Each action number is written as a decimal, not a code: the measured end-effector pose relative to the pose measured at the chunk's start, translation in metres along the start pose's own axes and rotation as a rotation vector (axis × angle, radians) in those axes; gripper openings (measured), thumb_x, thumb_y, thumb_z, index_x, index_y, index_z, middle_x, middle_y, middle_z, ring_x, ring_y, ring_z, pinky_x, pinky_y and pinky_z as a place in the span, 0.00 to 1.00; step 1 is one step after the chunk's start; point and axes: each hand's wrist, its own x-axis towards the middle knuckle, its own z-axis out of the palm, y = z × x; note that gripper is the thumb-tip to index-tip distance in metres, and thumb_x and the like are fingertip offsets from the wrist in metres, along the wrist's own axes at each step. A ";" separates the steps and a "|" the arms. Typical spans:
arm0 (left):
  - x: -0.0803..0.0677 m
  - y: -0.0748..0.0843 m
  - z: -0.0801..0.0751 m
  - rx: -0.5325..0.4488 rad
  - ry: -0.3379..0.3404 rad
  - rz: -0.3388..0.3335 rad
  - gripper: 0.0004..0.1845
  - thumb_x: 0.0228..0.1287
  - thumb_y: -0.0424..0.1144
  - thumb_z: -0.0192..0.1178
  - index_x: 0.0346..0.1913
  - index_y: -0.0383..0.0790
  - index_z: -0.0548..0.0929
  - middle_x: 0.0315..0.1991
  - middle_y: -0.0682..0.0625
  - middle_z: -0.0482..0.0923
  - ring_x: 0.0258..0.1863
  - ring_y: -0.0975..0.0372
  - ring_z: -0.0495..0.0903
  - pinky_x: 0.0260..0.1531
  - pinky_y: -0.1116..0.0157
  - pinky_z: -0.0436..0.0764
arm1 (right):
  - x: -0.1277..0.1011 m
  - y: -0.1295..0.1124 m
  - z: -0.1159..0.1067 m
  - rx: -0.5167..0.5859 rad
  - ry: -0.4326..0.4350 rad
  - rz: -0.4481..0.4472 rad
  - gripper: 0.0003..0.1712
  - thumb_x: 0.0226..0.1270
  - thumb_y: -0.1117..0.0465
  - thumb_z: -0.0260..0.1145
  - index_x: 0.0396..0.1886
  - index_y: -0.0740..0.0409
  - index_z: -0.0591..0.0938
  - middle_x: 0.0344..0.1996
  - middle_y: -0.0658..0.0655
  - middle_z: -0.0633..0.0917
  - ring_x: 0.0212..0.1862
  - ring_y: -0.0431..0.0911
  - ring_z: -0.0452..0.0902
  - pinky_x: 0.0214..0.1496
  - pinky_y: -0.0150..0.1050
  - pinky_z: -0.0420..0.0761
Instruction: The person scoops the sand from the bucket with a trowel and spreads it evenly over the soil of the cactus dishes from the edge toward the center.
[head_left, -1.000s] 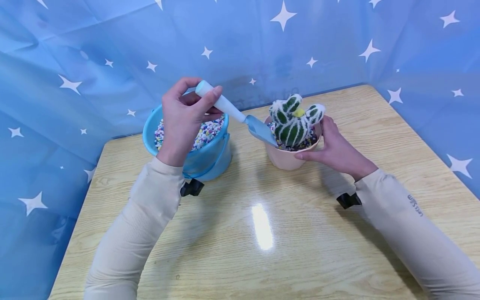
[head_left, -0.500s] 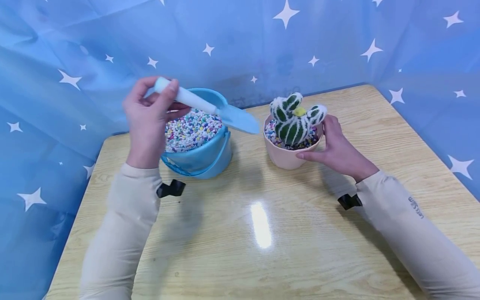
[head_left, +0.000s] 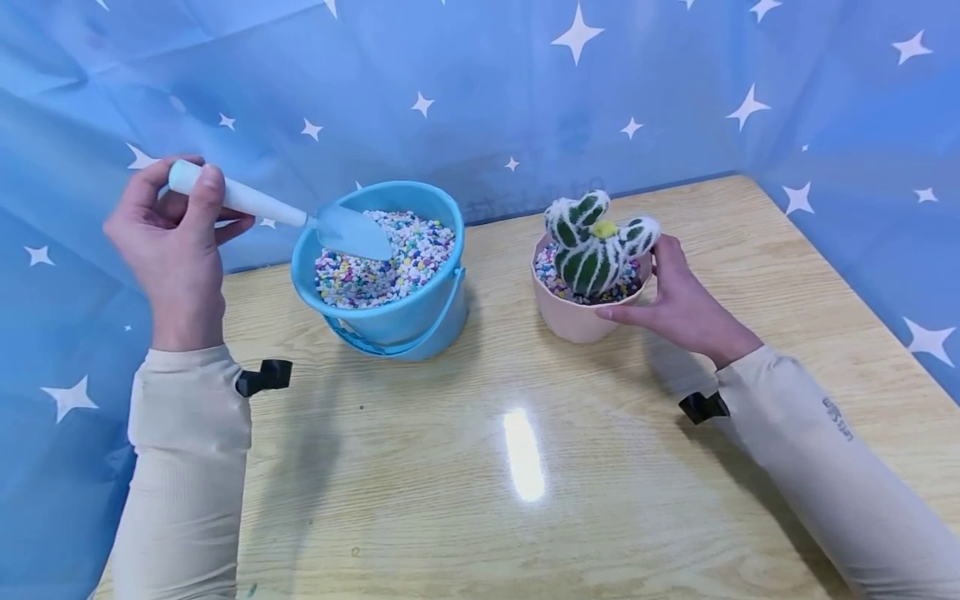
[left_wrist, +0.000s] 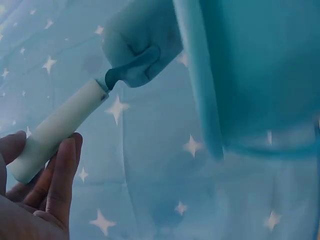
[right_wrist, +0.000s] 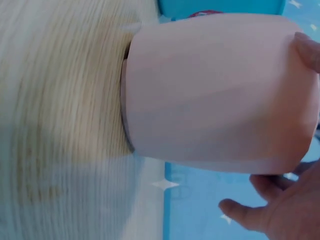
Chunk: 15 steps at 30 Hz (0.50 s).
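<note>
My left hand (head_left: 176,237) holds a small trowel (left_wrist: 57,122) by the end of its white handle, left of the blue bucket (head_left: 442,321). The trowel's light blue blade (head_left: 352,233) lies over the bucket's mouth in the head view, above multicoloured pebbles (head_left: 420,258). No pebbles show on the blade. With thumb and fingers, my right hand (head_left: 678,304) grips the rim of a pink flower pot (right_wrist: 215,95) standing on the table. A green, white-fuzzed cactus (head_left: 588,262) with a yellow tuft stands in the pot, small coloured pebbles (head_left: 547,271) around its base.
The wooden table (head_left: 420,467) carries the bucket at back left and the pot to its right, with a gap between them. The bucket's handle (head_left: 431,329) hangs down at its front. A blue star-patterned cloth (head_left: 465,83) rises behind the table.
My left hand has carried the trowel left, from the edge of the flower pot to over the bucket. My right hand still holds the pot's rim in the same place.
</note>
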 end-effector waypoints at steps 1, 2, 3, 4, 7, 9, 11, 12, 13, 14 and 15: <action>0.001 0.002 -0.001 0.035 0.000 0.026 0.15 0.53 0.29 0.75 0.42 0.28 0.85 0.28 0.38 0.81 0.26 0.55 0.85 0.28 0.66 0.88 | 0.000 -0.001 0.000 -0.015 0.005 0.002 0.60 0.50 0.49 0.81 0.73 0.55 0.52 0.66 0.65 0.52 0.66 0.61 0.51 0.68 0.68 0.57; 0.002 0.003 -0.002 0.088 -0.005 0.060 0.13 0.53 0.29 0.74 0.42 0.29 0.85 0.27 0.39 0.80 0.25 0.56 0.85 0.27 0.68 0.87 | 0.000 -0.002 0.000 -0.026 0.007 0.003 0.60 0.50 0.48 0.81 0.73 0.56 0.52 0.66 0.65 0.52 0.66 0.61 0.51 0.67 0.68 0.57; 0.002 0.005 -0.002 0.157 -0.011 0.093 0.12 0.55 0.29 0.73 0.42 0.30 0.86 0.28 0.41 0.80 0.25 0.57 0.84 0.27 0.69 0.87 | 0.001 -0.002 0.000 -0.032 0.003 0.005 0.61 0.50 0.48 0.81 0.73 0.55 0.51 0.67 0.65 0.52 0.66 0.61 0.50 0.67 0.68 0.57; 0.003 0.007 -0.002 0.241 -0.024 0.136 0.11 0.57 0.30 0.72 0.43 0.32 0.86 0.28 0.42 0.81 0.26 0.59 0.84 0.28 0.71 0.86 | 0.001 -0.002 -0.001 -0.026 -0.004 0.002 0.61 0.50 0.48 0.81 0.73 0.55 0.50 0.67 0.65 0.51 0.67 0.61 0.49 0.68 0.68 0.56; 0.008 0.012 -0.002 0.467 -0.054 0.238 0.11 0.62 0.32 0.68 0.48 0.38 0.85 0.33 0.45 0.82 0.29 0.62 0.83 0.32 0.74 0.85 | 0.003 -0.001 -0.005 0.025 -0.039 -0.026 0.60 0.51 0.53 0.81 0.74 0.52 0.50 0.69 0.62 0.51 0.71 0.60 0.46 0.70 0.68 0.52; 0.012 0.014 -0.002 0.615 -0.092 0.312 0.13 0.66 0.35 0.65 0.52 0.43 0.85 0.37 0.47 0.83 0.32 0.65 0.83 0.34 0.75 0.84 | 0.005 0.000 -0.008 0.072 -0.066 -0.040 0.59 0.52 0.57 0.81 0.74 0.48 0.50 0.70 0.60 0.51 0.73 0.59 0.44 0.71 0.68 0.49; 0.016 0.016 -0.003 0.707 -0.159 0.389 0.14 0.68 0.37 0.63 0.55 0.46 0.83 0.40 0.46 0.84 0.34 0.67 0.83 0.36 0.77 0.83 | 0.006 0.002 -0.009 0.097 -0.079 -0.047 0.57 0.53 0.59 0.81 0.73 0.46 0.52 0.70 0.58 0.53 0.73 0.59 0.46 0.71 0.69 0.49; 0.017 0.016 -0.004 0.756 -0.192 0.430 0.14 0.68 0.38 0.62 0.56 0.46 0.83 0.40 0.47 0.84 0.36 0.70 0.82 0.36 0.78 0.82 | 0.006 0.003 -0.009 0.102 -0.082 -0.043 0.56 0.53 0.59 0.81 0.72 0.46 0.52 0.70 0.58 0.54 0.72 0.59 0.47 0.71 0.69 0.50; 0.018 0.016 -0.005 0.807 -0.225 0.475 0.15 0.69 0.40 0.61 0.57 0.46 0.83 0.41 0.47 0.85 0.36 0.73 0.82 0.37 0.79 0.81 | 0.006 0.004 -0.008 0.099 -0.084 -0.035 0.57 0.53 0.59 0.80 0.73 0.46 0.52 0.70 0.59 0.53 0.72 0.61 0.48 0.70 0.69 0.51; 0.019 0.016 -0.005 0.849 -0.259 0.517 0.15 0.70 0.41 0.61 0.57 0.46 0.83 0.41 0.46 0.85 0.38 0.75 0.81 0.38 0.81 0.80 | 0.005 0.004 -0.008 0.095 -0.086 -0.025 0.57 0.53 0.59 0.80 0.73 0.47 0.51 0.70 0.59 0.53 0.72 0.62 0.48 0.70 0.69 0.51; 0.020 0.016 -0.006 0.879 -0.291 0.538 0.16 0.70 0.42 0.60 0.58 0.45 0.83 0.41 0.46 0.85 0.39 0.75 0.81 0.39 0.81 0.80 | 0.005 0.005 -0.006 0.088 -0.085 -0.020 0.57 0.53 0.58 0.80 0.73 0.49 0.50 0.69 0.60 0.52 0.72 0.63 0.49 0.70 0.69 0.51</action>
